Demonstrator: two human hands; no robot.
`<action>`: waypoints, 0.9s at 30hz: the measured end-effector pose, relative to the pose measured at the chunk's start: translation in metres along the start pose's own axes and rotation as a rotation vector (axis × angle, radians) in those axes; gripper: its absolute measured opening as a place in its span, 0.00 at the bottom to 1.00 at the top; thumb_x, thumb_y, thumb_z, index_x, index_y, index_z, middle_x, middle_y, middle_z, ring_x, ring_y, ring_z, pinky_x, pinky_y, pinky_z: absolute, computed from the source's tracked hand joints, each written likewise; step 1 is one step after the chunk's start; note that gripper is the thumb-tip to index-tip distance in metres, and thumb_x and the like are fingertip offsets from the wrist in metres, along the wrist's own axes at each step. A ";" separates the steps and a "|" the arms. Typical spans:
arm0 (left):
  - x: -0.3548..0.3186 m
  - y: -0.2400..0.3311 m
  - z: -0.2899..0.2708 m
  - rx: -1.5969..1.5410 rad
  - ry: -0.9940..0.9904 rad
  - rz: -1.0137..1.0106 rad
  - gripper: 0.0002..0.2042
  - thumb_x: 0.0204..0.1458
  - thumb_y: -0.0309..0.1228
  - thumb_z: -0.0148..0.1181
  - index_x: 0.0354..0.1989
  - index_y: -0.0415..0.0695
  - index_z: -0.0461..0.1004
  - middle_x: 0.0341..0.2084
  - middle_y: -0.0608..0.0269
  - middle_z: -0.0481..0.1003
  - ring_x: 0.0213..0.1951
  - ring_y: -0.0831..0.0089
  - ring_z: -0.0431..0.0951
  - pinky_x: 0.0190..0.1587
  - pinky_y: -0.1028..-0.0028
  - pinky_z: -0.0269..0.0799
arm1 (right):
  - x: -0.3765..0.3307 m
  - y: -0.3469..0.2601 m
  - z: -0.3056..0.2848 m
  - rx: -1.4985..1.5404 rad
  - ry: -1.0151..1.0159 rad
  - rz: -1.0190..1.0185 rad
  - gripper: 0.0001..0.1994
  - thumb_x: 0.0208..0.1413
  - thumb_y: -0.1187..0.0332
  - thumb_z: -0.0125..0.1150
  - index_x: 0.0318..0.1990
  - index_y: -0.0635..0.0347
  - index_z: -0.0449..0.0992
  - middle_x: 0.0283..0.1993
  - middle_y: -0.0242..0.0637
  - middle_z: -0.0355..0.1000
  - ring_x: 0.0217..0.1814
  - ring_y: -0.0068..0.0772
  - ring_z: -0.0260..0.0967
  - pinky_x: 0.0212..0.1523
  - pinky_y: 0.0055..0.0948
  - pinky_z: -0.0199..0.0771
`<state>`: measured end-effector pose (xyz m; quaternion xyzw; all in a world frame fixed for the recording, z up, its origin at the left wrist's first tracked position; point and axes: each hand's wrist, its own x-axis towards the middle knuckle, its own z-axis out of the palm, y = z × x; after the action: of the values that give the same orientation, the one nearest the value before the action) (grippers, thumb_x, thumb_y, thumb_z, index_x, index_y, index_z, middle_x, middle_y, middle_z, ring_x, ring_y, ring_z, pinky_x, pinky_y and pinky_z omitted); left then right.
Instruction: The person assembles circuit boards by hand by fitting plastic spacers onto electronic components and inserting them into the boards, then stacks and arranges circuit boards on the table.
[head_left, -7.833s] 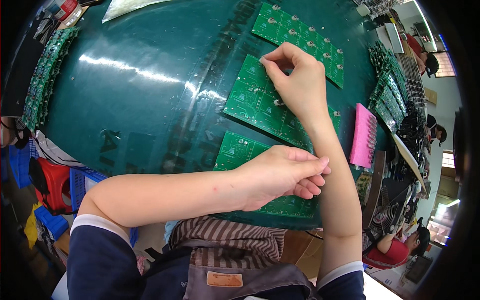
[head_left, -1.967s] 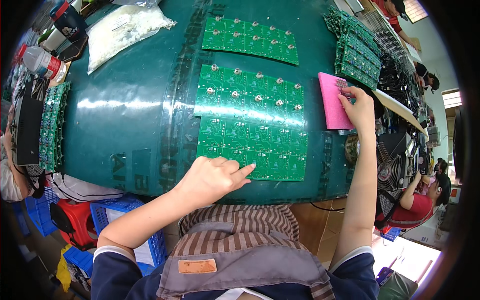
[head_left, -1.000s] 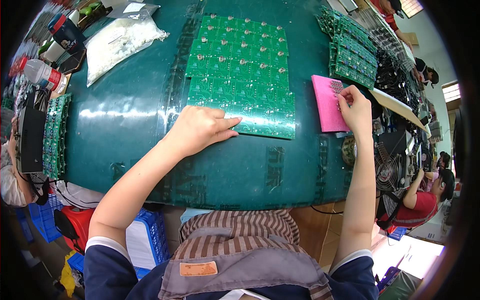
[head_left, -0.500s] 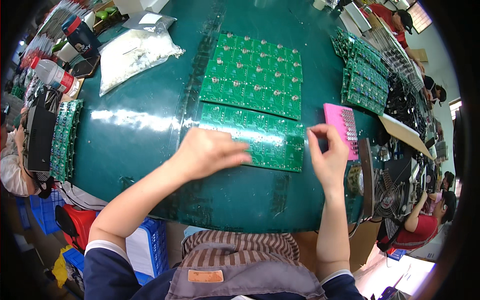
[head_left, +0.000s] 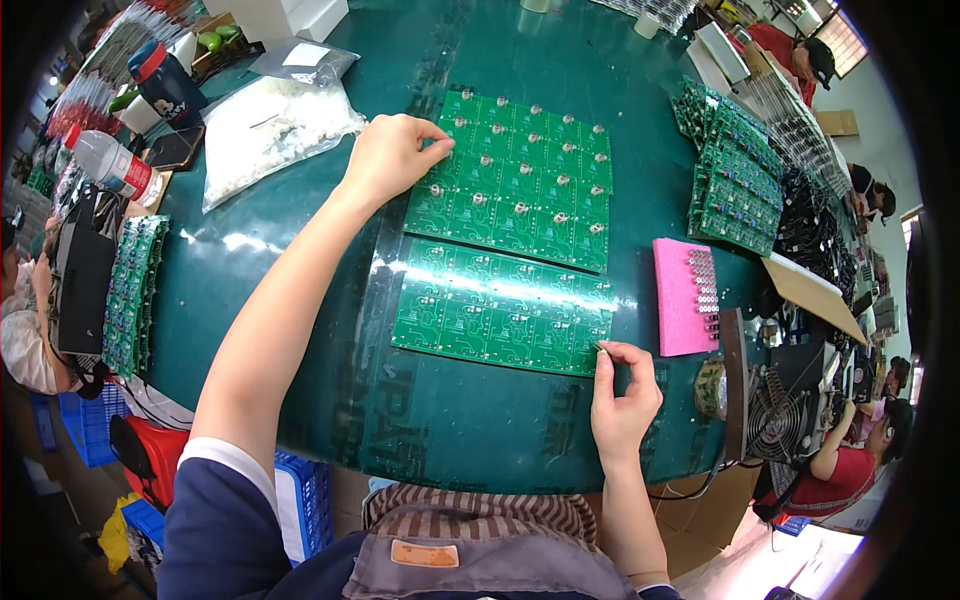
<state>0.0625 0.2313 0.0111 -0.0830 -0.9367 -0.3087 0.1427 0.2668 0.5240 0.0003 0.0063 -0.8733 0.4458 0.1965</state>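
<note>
Two green circuit board panels lie on the dark green table [head_left: 280, 300]. The far panel [head_left: 520, 180] carries several small silver parts; the near panel [head_left: 500, 310] is bare. My left hand [head_left: 390, 155] rests with its fingertips on the far panel's left edge. My right hand [head_left: 622, 392] pinches a small metal part at the near panel's lower right corner. A pink foam block [head_left: 685, 295] stuck with several more such parts lies just right of the panels.
A clear bag of white pieces [head_left: 270, 125] and bottles [head_left: 120, 165] sit at the far left. Stacks of green boards stand at the right [head_left: 730, 170] and left [head_left: 135, 295] edges. A small fan [head_left: 775, 420] and cables are at the right; other people work beyond.
My left hand has reached from the near panel up to the far panel's left edge. My right hand left the pink foam and came down to the near panel's right corner.
</note>
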 end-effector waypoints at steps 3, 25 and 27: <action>-0.003 0.000 0.001 0.039 0.020 0.079 0.11 0.45 0.37 0.61 0.33 0.43 0.80 0.10 0.61 0.66 0.14 0.75 0.64 0.21 0.72 0.61 | 0.005 0.000 0.000 0.016 -0.005 0.009 0.05 0.48 0.80 0.58 0.34 0.66 0.71 0.35 0.40 0.72 0.37 0.33 0.71 0.41 0.27 0.69; -0.150 0.126 -0.011 -1.809 -0.684 -0.872 0.11 0.60 0.31 0.44 0.47 0.40 0.64 0.40 0.59 0.72 0.30 0.79 0.68 0.34 0.79 0.68 | 0.031 -0.061 0.008 0.574 -0.323 0.069 0.07 0.49 0.82 0.59 0.37 0.69 0.73 0.37 0.38 0.73 0.38 0.23 0.70 0.41 0.21 0.69; -0.156 0.123 -0.004 -1.800 -0.717 -0.707 0.13 0.61 0.36 0.43 0.47 0.41 0.65 0.39 0.64 0.73 0.28 0.82 0.67 0.33 0.80 0.66 | 0.029 -0.059 0.009 0.574 -0.348 0.081 0.07 0.49 0.82 0.59 0.37 0.69 0.73 0.37 0.38 0.72 0.39 0.23 0.70 0.42 0.21 0.69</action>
<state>0.2406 0.3162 0.0322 0.0339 -0.3172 -0.8771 -0.3590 0.2477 0.4859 0.0517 0.1028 -0.7320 0.6733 0.0169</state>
